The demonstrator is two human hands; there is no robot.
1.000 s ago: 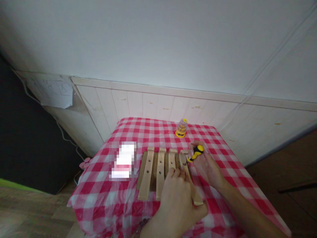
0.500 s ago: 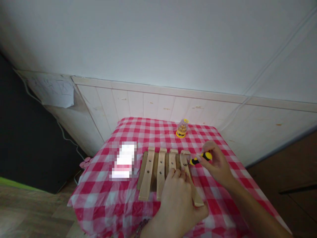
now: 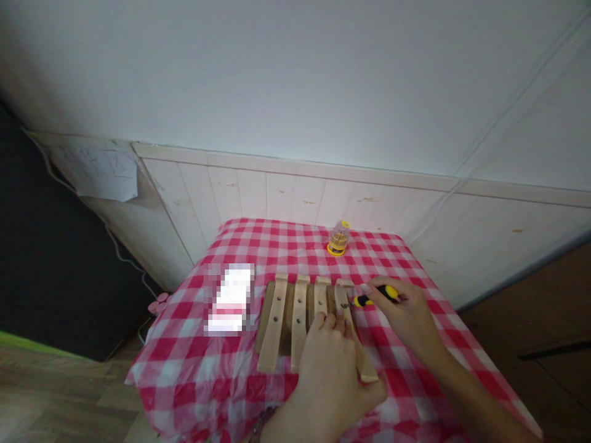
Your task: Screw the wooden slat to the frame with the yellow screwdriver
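Note:
A brown wooden board (image 3: 264, 320) lies on the table with several pale wooden slats (image 3: 276, 338) across it, each curled up at its far end and fixed with dark screws. My left hand (image 3: 330, 363) presses over the right part, its fingers on the rightmost slat (image 3: 367, 369) and its thumb by that slat's near end. A yellow-and-black screwdriver (image 3: 386, 293) is gripped in my right hand (image 3: 410, 317), held low and slanting. Its tip meets the rightmost slat near a screw (image 3: 344, 305). My left palm hides part of the board.
A clear, yellow-based case of bits (image 3: 339, 239) stands behind the board. A blurred-out bright rectangle (image 3: 231, 298) lies to the left on the red-and-white checked tablecloth (image 3: 184, 357). A panelled wall (image 3: 286, 191) borders the table's far side.
My right hand has turned around the screwdriver, its fingers now further forward along the handle. The left hand and the board stay almost where they were.

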